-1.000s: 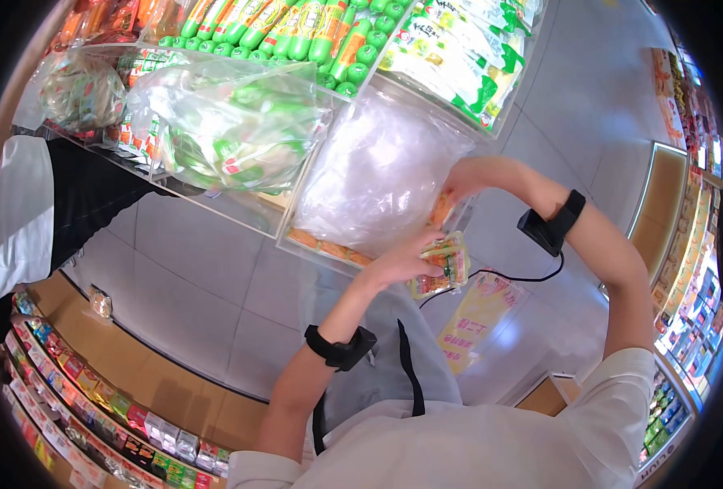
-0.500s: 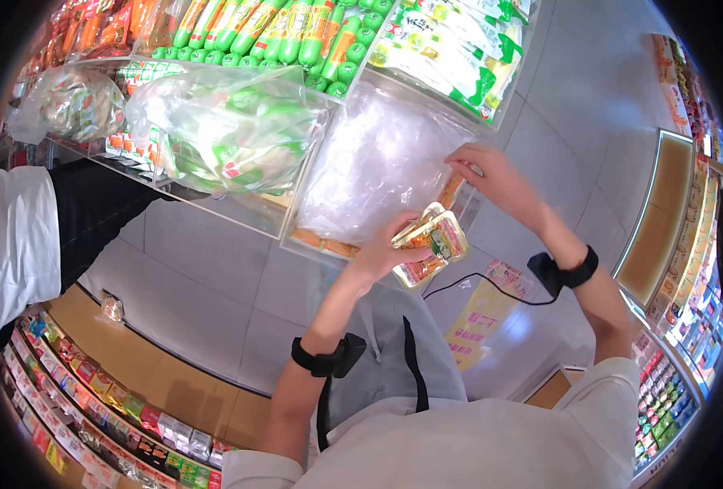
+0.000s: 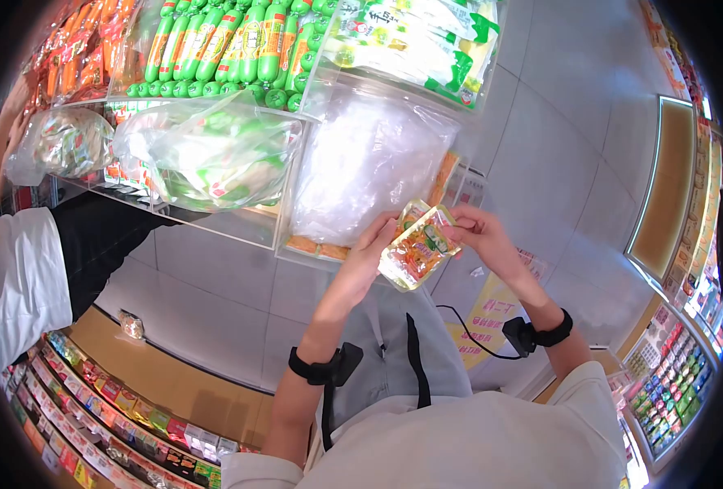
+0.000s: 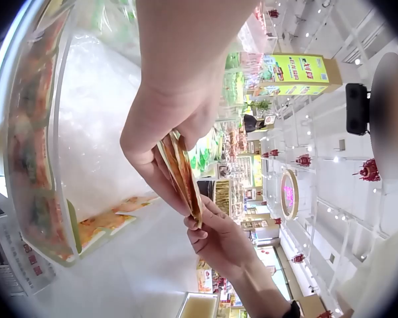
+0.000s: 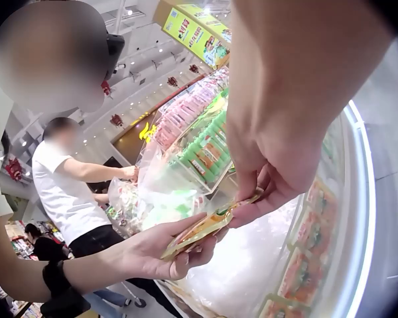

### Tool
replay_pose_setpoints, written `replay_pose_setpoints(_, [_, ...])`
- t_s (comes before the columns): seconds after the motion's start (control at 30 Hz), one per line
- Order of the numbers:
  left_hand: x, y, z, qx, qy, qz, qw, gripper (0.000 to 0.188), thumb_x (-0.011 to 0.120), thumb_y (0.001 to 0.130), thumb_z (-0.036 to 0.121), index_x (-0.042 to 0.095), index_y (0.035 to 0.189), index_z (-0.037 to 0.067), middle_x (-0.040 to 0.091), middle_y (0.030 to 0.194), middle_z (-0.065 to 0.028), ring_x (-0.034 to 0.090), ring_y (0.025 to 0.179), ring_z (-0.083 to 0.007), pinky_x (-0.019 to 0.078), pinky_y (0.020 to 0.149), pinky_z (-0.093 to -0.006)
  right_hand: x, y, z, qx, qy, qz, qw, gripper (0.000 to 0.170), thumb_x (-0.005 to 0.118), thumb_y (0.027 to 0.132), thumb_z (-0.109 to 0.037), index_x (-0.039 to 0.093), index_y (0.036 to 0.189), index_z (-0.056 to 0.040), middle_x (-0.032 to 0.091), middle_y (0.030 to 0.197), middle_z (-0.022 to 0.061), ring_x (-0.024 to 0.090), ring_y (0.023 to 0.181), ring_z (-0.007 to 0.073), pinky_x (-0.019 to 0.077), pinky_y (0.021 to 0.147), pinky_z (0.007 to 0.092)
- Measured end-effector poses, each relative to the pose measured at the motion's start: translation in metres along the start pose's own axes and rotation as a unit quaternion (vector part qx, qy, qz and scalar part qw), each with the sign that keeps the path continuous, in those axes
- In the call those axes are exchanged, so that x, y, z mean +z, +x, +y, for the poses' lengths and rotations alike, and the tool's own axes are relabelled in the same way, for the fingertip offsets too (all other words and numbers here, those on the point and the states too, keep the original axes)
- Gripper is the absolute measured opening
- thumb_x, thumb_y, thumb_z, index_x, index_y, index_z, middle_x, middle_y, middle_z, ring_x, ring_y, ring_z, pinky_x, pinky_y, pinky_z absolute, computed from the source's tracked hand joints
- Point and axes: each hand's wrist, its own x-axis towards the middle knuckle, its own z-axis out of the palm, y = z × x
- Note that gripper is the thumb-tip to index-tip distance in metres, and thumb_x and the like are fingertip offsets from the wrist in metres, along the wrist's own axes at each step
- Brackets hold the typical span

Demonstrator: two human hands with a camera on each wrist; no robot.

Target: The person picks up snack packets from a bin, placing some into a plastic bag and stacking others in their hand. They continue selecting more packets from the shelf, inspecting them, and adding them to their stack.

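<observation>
Gold-edged packets (image 3: 413, 255) overlap, the left hand (image 3: 365, 254) gripping one side, the right hand (image 3: 482, 235) pinching the edge nearest it; light, even pressure should keep them aligned.

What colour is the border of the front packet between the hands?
The front packet has a yellowish-gold border, clearest in the head view.

Across the bottom of the head view I wear an off-white, short-sleeved cloth shirt (image 3: 426, 444); above it shows smooth grey cloth (image 3: 382, 330) with a long black fabric strip (image 3: 415, 359). Left of centre, a black wristband (image 3: 306, 368) carries a boxy black camera (image 3: 346, 364); at right, a matching black band (image 3: 555, 328) and camera block (image 3: 519, 336) trail a thin black cable (image 3: 492, 354).
</observation>
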Motion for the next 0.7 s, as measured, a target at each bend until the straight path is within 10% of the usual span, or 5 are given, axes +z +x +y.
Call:
replay_pose_setpoints(0.3, [0.001, 0.013, 0.004, 0.065, 0.111, -0.037, 0.991, 0.037, 0.06, 0.085, 0.013, 0.049, 0.119, 0.004, 0.056, 0.11, -0.0037, 0.051, 0.101, -0.0079, 0.0426, 0.082, -0.0232, -0.024, -0.013, -0.042, -0.029, -0.118, 0.142, 0.982, 0.019, 0.054, 0.088, -0.008, 0.06, 0.102, 0.0025, 0.064, 0.087, 0.0065, 0.057, 0.067, 0.0064, 0.0464, 0.055, 0.0202])
replay_pose_setpoints(0.47, [-0.003, 0.022, 0.037, 0.016, 0.21, -0.045, 0.976, 0.036, 0.063, 0.08, 0.012, 0.054, 0.113, 0.001, 0.052, 0.121, -0.0074, 0.047, 0.112, -0.0124, 0.036, 0.094, -0.0262, -0.06, -0.002, -0.091, -0.214, -0.233, 0.189, 0.93, 0.015, 0.05, 0.088, -0.004, 0.06, 0.098, 0.0003, 0.064, 0.087, 0.0057, 0.06, 0.075, 0.0109, 0.0492, 0.065, 0.0255])
replay_pose_setpoints(0.7, [0.002, 0.083, 0.029, 0.138, 0.474, -0.207, 0.844, 0.045, 0.066, 0.072, 0.024, 0.056, 0.113, 0.008, 0.033, 0.139, -0.0205, 0.038, 0.125, -0.0292, 0.0311, 0.101, -0.0326, -0.062, 0.052, -0.105, -0.3, -0.554, -0.027, 0.776, 0.021, 0.054, 0.076, 0.006, 0.059, 0.096, -0.0009, 0.061, 0.098, 0.0119, 0.059, 0.088, 0.0284, 0.048, 0.074, 0.0344])
